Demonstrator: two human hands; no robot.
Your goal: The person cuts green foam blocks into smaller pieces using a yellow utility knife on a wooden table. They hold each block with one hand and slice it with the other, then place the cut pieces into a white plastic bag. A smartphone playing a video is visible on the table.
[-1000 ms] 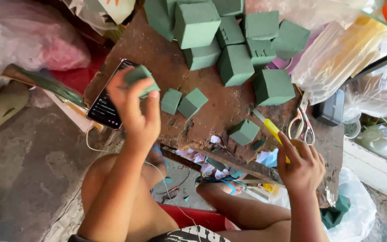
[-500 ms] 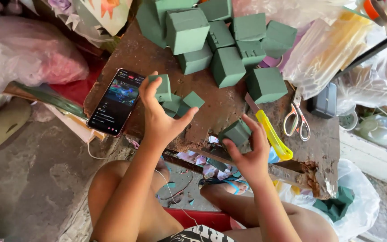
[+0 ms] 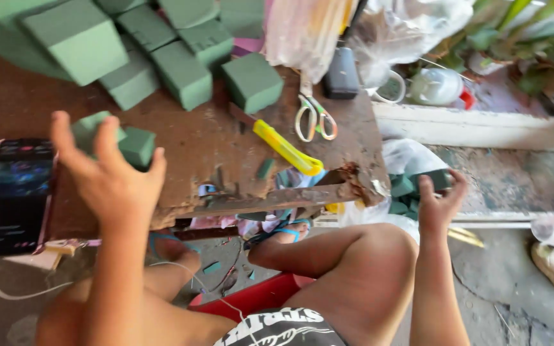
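A small green foam block [image 3: 440, 181] is clasped by the right hand [image 3: 439, 206] (beside the table [image 3: 213, 154]); the left hand [image 3: 107, 176] is held open, fingers spread.

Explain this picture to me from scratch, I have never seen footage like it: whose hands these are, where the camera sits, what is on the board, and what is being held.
There is no machine here. The camera is worn on a person's head and looks down, so you see their own two bare hands and their knees below.

The left hand is raised over a worn brown board, fingers spread, holding nothing; two small green foam pieces lie just behind it. The right hand reaches down past the board's right edge to green foam scraps in a plastic bag; whether it grips one I cannot tell.

On the board lie large green foam blocks, a yellow utility knife, scissors and, at the left, a smartphone with its screen lit.
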